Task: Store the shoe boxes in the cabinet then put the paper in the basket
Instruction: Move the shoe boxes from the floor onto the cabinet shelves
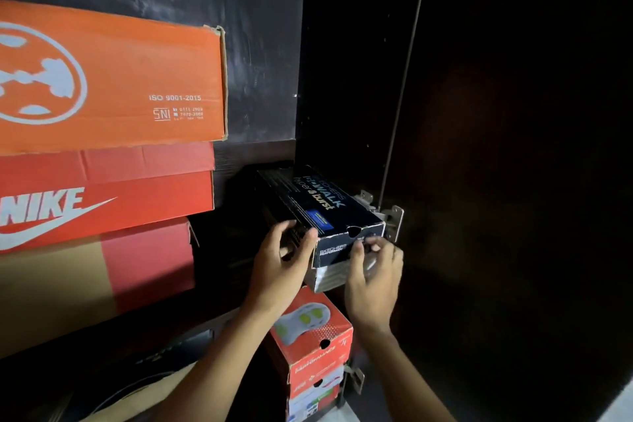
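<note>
A dark blue shoe box with white lettering lies on a cabinet shelf, its short end facing me. My left hand holds the box's left front corner, thumb on the lid edge and fingers curled along the side. My right hand pinches the front end of the box near its finger hole. Beneath it sits a white box, and lower down stands a red and white shoe box. No paper or basket is in view.
A stack of large boxes fills the left: an orange box, a red Nike box and a brown and red box. The open dark cabinet door hangs at the right on metal hinges.
</note>
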